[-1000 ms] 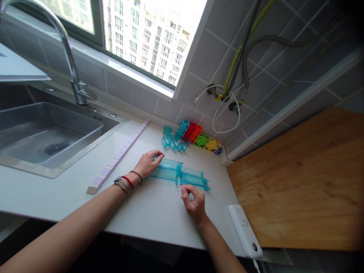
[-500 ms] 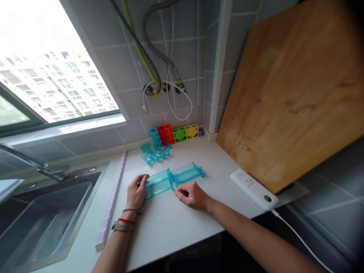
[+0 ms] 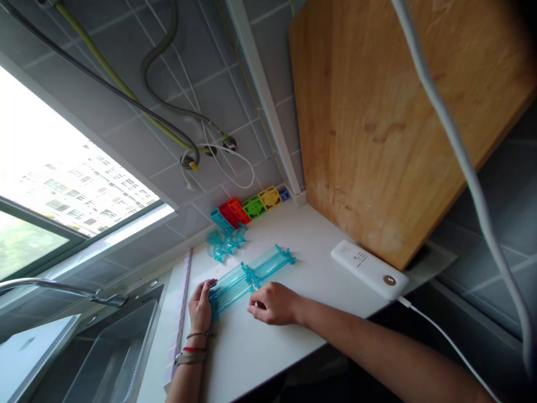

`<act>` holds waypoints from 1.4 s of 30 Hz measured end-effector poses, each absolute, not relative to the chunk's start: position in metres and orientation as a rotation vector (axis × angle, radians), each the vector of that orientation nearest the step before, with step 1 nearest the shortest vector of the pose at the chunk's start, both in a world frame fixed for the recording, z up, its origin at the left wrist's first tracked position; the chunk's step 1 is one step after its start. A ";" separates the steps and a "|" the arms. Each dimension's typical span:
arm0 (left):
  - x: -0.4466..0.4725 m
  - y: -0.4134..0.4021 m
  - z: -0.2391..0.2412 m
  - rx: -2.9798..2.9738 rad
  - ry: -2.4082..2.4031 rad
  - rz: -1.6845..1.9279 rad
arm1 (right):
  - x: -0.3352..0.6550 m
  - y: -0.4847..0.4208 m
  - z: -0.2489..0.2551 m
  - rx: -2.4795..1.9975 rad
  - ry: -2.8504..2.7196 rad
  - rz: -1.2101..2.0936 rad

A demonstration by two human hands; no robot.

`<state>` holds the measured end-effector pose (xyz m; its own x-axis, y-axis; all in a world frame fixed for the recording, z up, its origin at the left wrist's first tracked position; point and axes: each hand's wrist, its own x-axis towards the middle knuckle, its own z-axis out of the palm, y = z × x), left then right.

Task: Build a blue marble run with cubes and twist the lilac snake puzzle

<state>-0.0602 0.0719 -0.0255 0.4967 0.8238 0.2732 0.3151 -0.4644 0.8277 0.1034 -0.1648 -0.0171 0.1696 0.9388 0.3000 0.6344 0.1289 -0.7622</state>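
Two translucent turquoise plastic track pieces [image 3: 235, 285] lie end to end on the white counter, meeting at a raised joint. At the left end of the near piece my left hand [image 3: 200, 305] grips it, thumb on top and fingers partly hidden. My right hand [image 3: 271, 302] is curled, thumb and forefinger pinched together, just in front of the joint. A small gap seems to part it from the track, and nothing shows in its fingertips. Beyond them sit curved turquoise pieces [image 3: 225, 243].
Coloured plastic blocks [image 3: 254, 207] line the wall. To the left are a lilac strip [image 3: 180, 324], a sink [image 3: 113, 341] and a faucet [image 3: 107, 299]. A white power bank [image 3: 364, 268] with a cable lies right, below a leaning wooden board [image 3: 377, 129].
The view has tilted and shifted. My right hand has drawn back slightly from the joint toward the counter's front edge. My left hand keeps its grip on the track's left end.
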 end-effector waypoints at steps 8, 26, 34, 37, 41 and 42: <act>-0.067 0.072 -0.037 1.946 1.070 0.991 | 0.105 -0.167 -0.011 -1.675 -1.596 0.562; -0.035 0.064 0.014 2.631 0.824 0.554 | 0.110 -0.161 -0.020 -1.566 -1.394 0.572; 0.026 0.098 0.029 2.881 0.841 0.446 | 0.112 -0.162 -0.017 -1.555 -1.338 0.593; 0.041 0.104 0.031 2.980 0.831 0.393 | 0.112 -0.160 -0.018 -1.551 -1.326 0.603; 0.051 0.108 0.031 3.078 0.784 0.332 | 0.112 -0.158 -0.020 -1.550 -1.311 0.614; 0.052 0.108 0.032 3.094 0.768 0.323 | 0.112 -0.158 -0.021 -1.550 -1.309 0.615</act>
